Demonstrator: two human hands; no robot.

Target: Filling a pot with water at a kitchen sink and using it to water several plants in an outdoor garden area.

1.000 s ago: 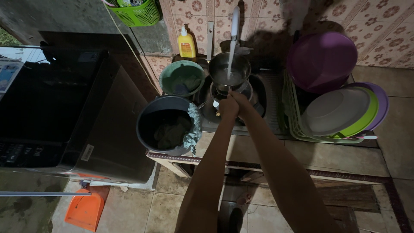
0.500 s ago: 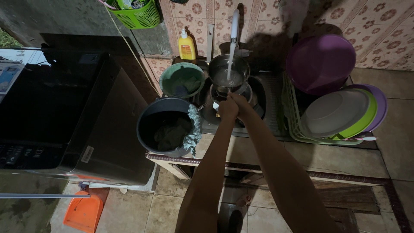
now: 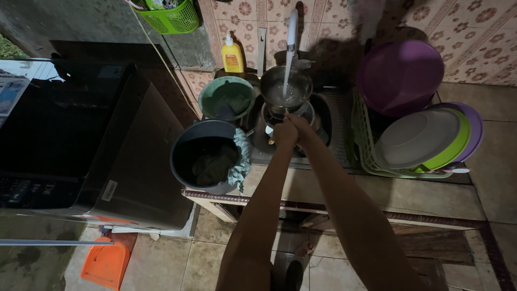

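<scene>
My left hand [image 3: 282, 134] and my right hand [image 3: 303, 127] are pressed together over the sink [image 3: 328, 121], just below a thin stream of water from the white tap [image 3: 291, 29]. Both hands have curled fingers, and whether they hold anything is hidden. Right behind them a metal pot [image 3: 285, 89] sits on top of other stacked metal pots [image 3: 280, 114] and catches the water. A small pale object [image 3: 270, 138] shows at the left hand's edge.
A dark bucket [image 3: 207, 156] with a cloth over its rim stands left of the sink, a green basin [image 3: 226, 98] behind it. A yellow soap bottle [image 3: 232, 56] stands by the tiled wall. At the right, a green rack [image 3: 363, 145] holds plates [image 3: 420, 137] and a purple basin [image 3: 401, 75]. A dark appliance [image 3: 81, 140] stands at the left.
</scene>
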